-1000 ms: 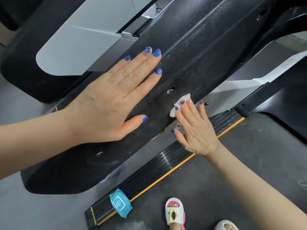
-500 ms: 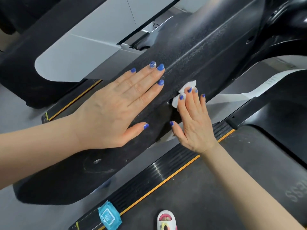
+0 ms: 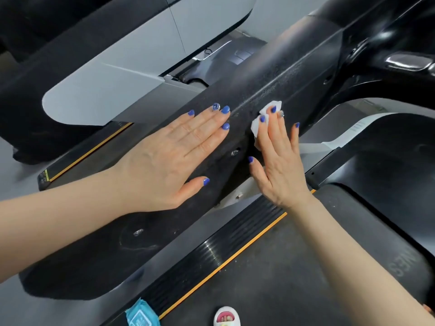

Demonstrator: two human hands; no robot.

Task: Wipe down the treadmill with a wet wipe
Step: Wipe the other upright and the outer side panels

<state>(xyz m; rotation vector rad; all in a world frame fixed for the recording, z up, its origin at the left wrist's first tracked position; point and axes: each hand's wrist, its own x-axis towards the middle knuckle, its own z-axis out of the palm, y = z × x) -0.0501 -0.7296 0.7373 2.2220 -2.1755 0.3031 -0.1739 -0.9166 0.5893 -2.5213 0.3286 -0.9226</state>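
Observation:
The treadmill's black textured handrail [image 3: 277, 74] runs diagonally across the view, from lower left to upper right. My left hand [image 3: 169, 158] lies flat on it, fingers together and extended, holding nothing. My right hand [image 3: 277, 161] presses a white wet wipe [image 3: 261, 118] flat against the rail, just right of the left fingertips; the wipe shows past my fingertips and most of it is hidden under the fingers. A screw head [image 3: 235, 152] sits between the two hands.
The treadmill belt [image 3: 282, 278] lies below, edged by a ribbed black side rail with an orange stripe [image 3: 223, 262]. A blue wet-wipe pack [image 3: 141, 315] rests on that rail at the bottom edge. My sandalled foot [image 3: 227, 317] stands on the belt. A second treadmill [image 3: 113, 90] is behind.
My right hand has slid the wipe up along the handrail, toward the upper right. The left hand stays flat on the rail. The view has shifted, so the wipe pack and foot sit lower.

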